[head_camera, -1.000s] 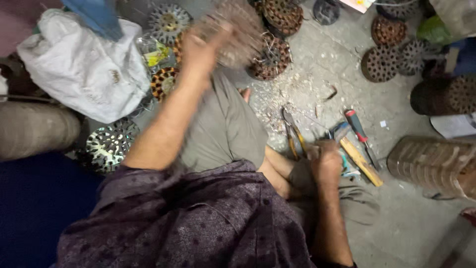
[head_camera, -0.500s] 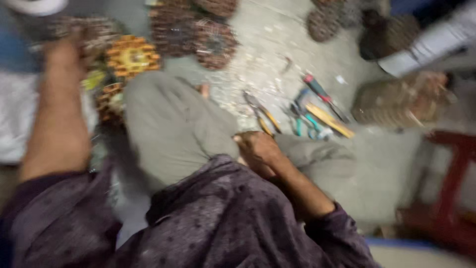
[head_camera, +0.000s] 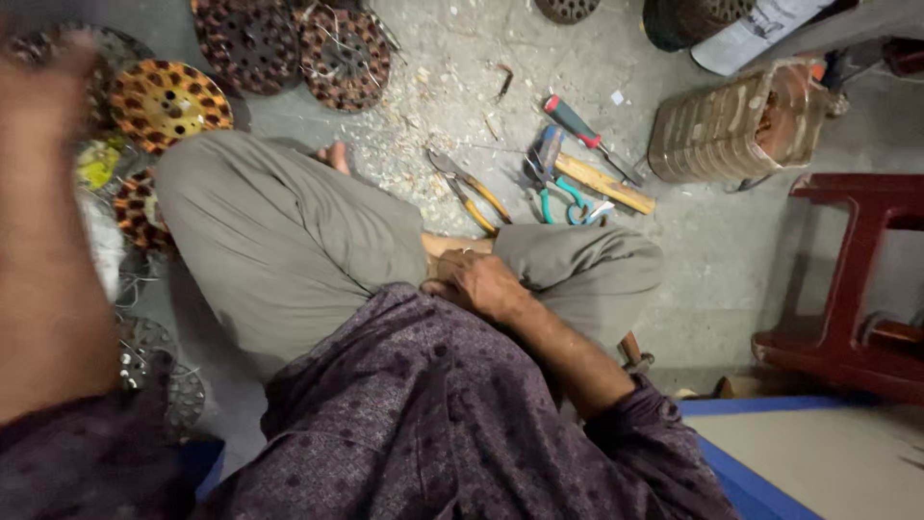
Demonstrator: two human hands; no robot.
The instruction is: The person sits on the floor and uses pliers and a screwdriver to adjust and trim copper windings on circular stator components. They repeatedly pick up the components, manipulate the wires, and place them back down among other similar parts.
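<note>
Purple finely dotted shirt [head_camera: 452, 424], plain grey-green trousers [head_camera: 289, 241], orange-and-brown spotted round wire disc [head_camera: 166, 98], yellow-handled pliers [head_camera: 474, 191], red-handled screwdriver [head_camera: 587, 135], teal-handled scissors [head_camera: 556, 188], dark red stool [head_camera: 852, 279], blue-edged mat [head_camera: 741, 472]

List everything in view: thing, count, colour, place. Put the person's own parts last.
round wound coil discs: several, brown and orange, floor at upper left
pliers: one, yellow handles, floor by the knee
screwdriver: one, red and black handle, among the tools
scissors: one, teal handles, beside the wooden stick
clear ribbed container: one, lying on its side, upper right
stool: one, dark red, right edge
left hand: blurred, raised over the discs; grip unclear
right hand: resting on the lap, holding nothing
</note>
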